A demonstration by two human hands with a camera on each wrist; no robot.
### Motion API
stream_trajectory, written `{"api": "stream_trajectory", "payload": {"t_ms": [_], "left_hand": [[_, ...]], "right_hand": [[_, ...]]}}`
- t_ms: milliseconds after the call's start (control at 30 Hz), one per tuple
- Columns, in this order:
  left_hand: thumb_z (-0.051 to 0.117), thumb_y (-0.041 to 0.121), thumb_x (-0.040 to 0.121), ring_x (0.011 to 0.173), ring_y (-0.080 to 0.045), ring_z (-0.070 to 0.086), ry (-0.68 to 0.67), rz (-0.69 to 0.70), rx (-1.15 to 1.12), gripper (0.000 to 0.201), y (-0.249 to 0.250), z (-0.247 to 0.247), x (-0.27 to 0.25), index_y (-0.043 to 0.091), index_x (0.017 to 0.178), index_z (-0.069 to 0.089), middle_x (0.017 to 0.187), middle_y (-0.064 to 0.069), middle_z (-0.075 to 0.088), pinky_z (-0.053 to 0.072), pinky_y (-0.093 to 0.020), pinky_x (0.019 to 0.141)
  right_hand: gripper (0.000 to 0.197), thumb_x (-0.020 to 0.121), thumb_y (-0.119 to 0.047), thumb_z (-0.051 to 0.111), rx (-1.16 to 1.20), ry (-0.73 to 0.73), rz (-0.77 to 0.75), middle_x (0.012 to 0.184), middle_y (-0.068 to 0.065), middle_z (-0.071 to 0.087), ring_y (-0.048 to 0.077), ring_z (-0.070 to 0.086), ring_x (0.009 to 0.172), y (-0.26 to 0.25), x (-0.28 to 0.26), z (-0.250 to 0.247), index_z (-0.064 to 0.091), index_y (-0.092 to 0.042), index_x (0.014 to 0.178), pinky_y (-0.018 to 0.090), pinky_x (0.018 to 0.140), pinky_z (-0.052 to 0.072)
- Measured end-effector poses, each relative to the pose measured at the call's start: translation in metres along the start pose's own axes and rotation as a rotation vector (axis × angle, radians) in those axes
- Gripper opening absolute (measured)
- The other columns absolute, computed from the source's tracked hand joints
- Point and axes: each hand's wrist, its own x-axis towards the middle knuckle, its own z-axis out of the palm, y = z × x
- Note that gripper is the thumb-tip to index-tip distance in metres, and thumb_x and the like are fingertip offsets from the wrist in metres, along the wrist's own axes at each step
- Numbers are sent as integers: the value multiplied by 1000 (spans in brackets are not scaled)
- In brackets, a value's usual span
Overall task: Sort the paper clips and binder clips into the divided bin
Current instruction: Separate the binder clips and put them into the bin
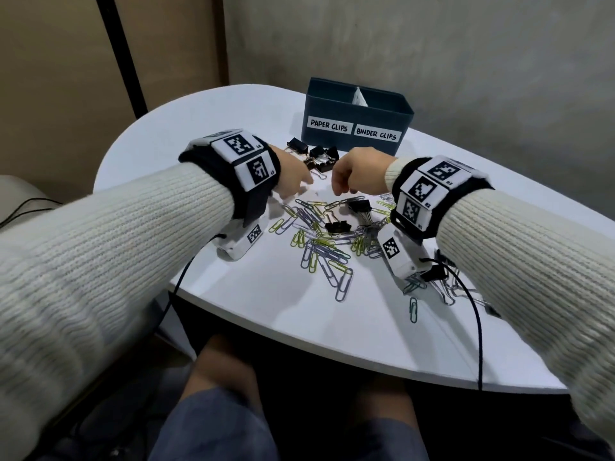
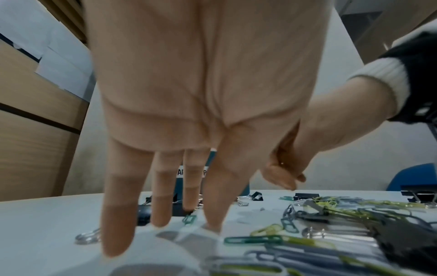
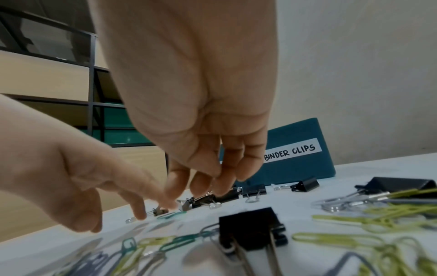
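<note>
Head view, nearest first: my knees under the rim of the white rounded table (image 1: 253, 314), both sleeves reaching in. One teal wire paper clip (image 1: 413, 309) lies alone near the front edge. Beyond it, the main heap of coloured wire paper clips (image 1: 327, 251), yellow-green, lilac and grey, with a few black metal binder clips (image 1: 337, 226) mixed in. A second bunch of black binder clips (image 1: 321, 158) sits farther back, just in front of the bin.

My left hand (image 1: 293, 181) hangs over the far edge of the heap, fingers (image 2: 118, 214) straight and spread, tips down at the tabletop. A small green paper clip (image 2: 189, 218) lies right between the fingertips; the hand holds nothing.

My right hand (image 1: 361, 173) hovers beside it, fingers curled downward and bunched. The right wrist view shows the fingertips (image 3: 203, 183) low over the far binder clips. Whether they pinch anything, I cannot tell.

Farthest: the dark blue divided bin (image 1: 356, 109), labelled PAPER CLIPS on the left half, BINDER CLIPS on the right. I cannot see whether anything lies inside.

Judgement: sorting looks barely started, most stock being on the table. Step in hand is picking. Next calls for closing on the green clip, which lies flat and needs a nail under the wire, then carrying it to the left compartment.
</note>
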Motion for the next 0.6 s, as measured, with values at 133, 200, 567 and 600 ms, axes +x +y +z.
{"api": "stream_trajectory", "payload": {"t_ms": [133,200,567,600], "left_hand": [[34,-6,91,108,-22,54,-26,17,-30,56,-1,-2,-2,19,138,49,141,-5,48,42,-17,72],[32,-7,90,79,-13,60,-13,9,-117,49,2,-2,-4,12,127,59,115,-7,64,42,-12,48],[33,-5,92,130,-31,41,-105,96,137,72,23,0,-3,31,152,17,150,-12,25,43,-37,99],[31,-6,92,126,-31,44,-84,106,138,67,25,0,-4,28,150,26,147,-13,30,43,-35,94]], "right_hand": [[42,77,9,45,95,-319,3,58,-11,64,10,53,61,-1,-4,3,73,-22,71,21,55,43],[39,79,7,44,37,-301,44,66,-5,67,14,56,67,-1,-3,5,76,-15,83,22,56,45],[38,85,5,41,8,-195,126,91,7,65,20,61,77,3,-4,5,71,-10,103,23,62,52],[39,85,5,40,3,-196,126,90,7,65,21,61,77,2,-4,5,70,-10,106,23,61,52]]}}
